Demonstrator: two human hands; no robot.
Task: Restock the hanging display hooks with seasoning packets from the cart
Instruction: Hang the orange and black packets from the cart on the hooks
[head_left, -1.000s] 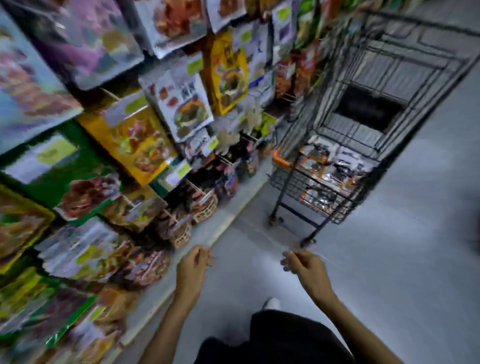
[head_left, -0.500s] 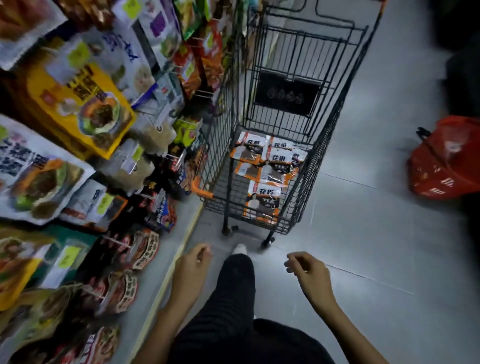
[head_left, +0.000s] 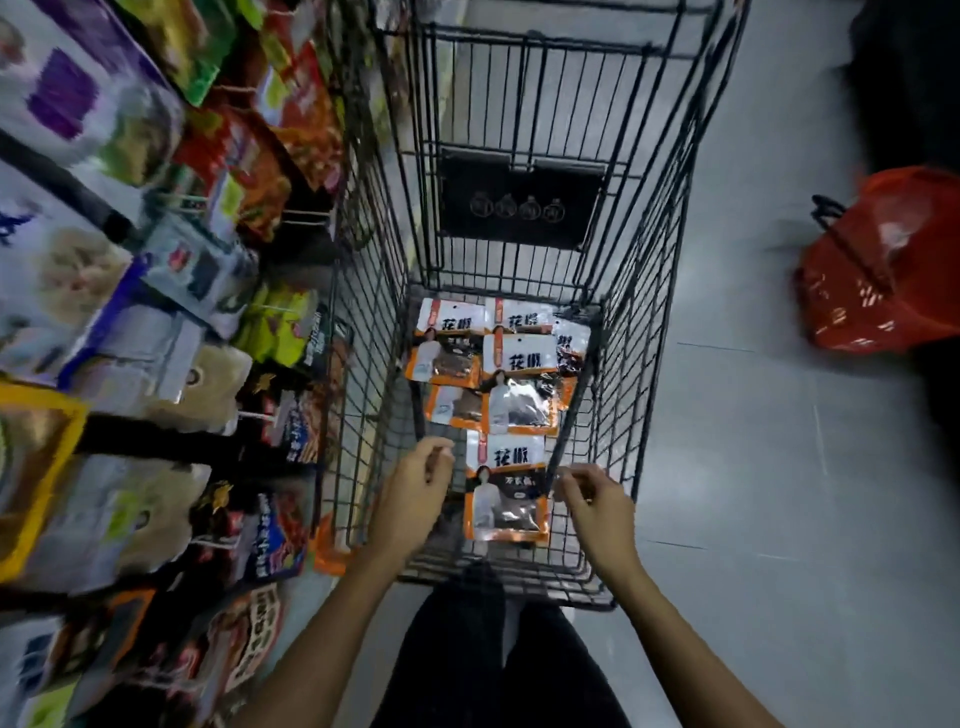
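The person stood at the near end of a black wire cart (head_left: 641, 312), looking straight down into it. The seasoning packets (head_left: 519, 358) lay flat on the cart's bottom, orange-edged with white headers and clear windows showing dark contents. Most overlapped one another in a loose cluster toward the far end. The nearest packet (head_left: 506, 493) lay by itself closer to the person, between the two hands from where I stood. The left hand (head_left: 415, 493) hung over the cart's near left corner, its fingers loosely curled with nothing in them. The right hand (head_left: 597, 506) hung over the near right side, likewise loosely curled and holding nothing. Both hands were apart from the packets, though I could not tell whether the right fingertips brushed the cart's wire. A black panel (head_left: 519, 202) hung on the cart's far wall. Just beside the cart on its left stood the hanging display (head_left: 244, 171), crowded with bags in many colours, too blurred for their print to be read. On the grey floor (head_left: 753, 493) to the right, well apart from the cart, sat a red basket (head_left: 883, 275) with a dark handle. The person's dark trousers (head_left: 467, 670) showed below the cart's near edge.
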